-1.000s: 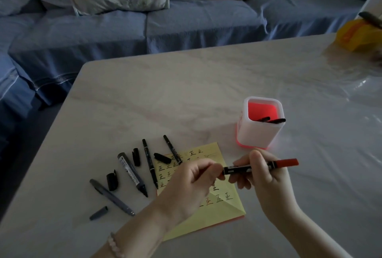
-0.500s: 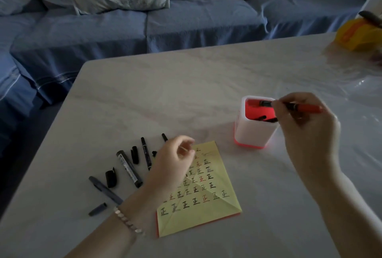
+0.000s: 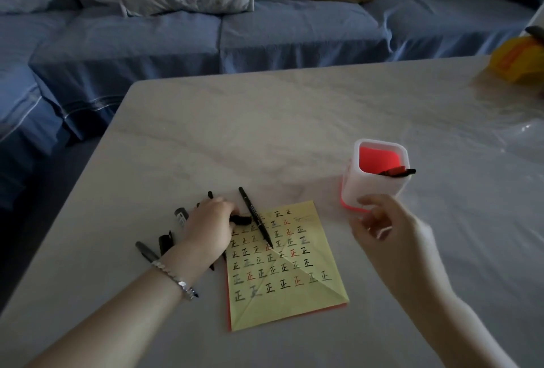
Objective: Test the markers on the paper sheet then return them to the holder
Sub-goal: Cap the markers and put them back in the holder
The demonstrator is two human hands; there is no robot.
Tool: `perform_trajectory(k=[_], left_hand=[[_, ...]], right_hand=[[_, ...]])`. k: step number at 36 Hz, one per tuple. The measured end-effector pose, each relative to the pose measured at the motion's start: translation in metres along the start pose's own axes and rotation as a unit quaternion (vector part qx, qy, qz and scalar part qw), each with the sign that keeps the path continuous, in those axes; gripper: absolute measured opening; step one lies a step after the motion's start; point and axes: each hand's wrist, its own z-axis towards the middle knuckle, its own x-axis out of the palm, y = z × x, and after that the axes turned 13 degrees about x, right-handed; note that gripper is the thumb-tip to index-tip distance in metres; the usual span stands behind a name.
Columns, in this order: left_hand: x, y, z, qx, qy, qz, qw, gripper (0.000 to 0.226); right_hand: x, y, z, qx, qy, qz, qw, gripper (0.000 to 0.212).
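Fingers [image 3: 232,214] of left hand [image 3: 210,227] pinching black cap [image 3: 242,219] at yellow paper sheet [image 3: 287,276] edge on bench [image 3: 265,132]; right hand [image 3: 382,226] empty, loosely spread, blurred, near white holder [image 3: 375,191] containing markers [image 3: 396,172].

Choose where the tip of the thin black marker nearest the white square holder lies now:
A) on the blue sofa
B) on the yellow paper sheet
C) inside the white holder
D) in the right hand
B: the thin black marker lies slanted, its lower tip resting on the yellow paper sheet, apart from the white square holder.
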Motion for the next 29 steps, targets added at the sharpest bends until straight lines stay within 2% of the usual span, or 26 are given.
perform_trajectory(k=[3,5,10,14,18,21,24,26,29], left_hand=[[0.000,-0.001,-0.002,0.022,0.005,0.033,0.999,0.016],[-0.001,-0.003,-0.004,0.018,-0.019,0.015,1.000,0.017],[-0.017,-0.014,-0.026,-0.039,-0.125,-0.162,0.978,0.016],[-0.026,-0.016,-0.048,-0.055,-0.184,-0.236,0.953,0.025],[-0.031,-0.015,-0.064,-0.084,-0.184,-0.316,0.927,0.018],[-0.032,-0.015,-0.069,-0.115,-0.189,-0.393,0.893,0.014],[-0.032,-0.018,-0.071,-0.111,-0.203,-0.422,0.877,0.010],[-0.032,-0.022,-0.073,-0.090,-0.208,-0.432,0.873,0.008],[-0.032,-0.032,-0.073,-0.052,-0.210,-0.461,0.860,0.009]], right_hand=[[0.021,-0.001,-0.010,-0.008,0.087,-0.035,0.996,0.015],[0.035,0.003,-0.012,-0.010,0.131,-0.057,0.990,0.012],[0.077,0.026,-0.003,-0.034,0.184,-0.086,0.979,0.020],[0.110,0.056,0.013,-0.035,0.206,-0.132,0.969,0.024],[0.138,0.074,0.025,0.011,0.221,-0.210,0.952,0.022],[0.148,0.073,0.027,0.029,0.237,-0.242,0.941,0.021],[0.142,0.063,0.026,0.033,0.272,-0.203,0.940,0.017],[0.126,0.057,0.025,0.044,0.281,-0.115,0.952,0.013],[0.092,0.054,0.022,0.056,0.239,0.048,0.968,0.009]])
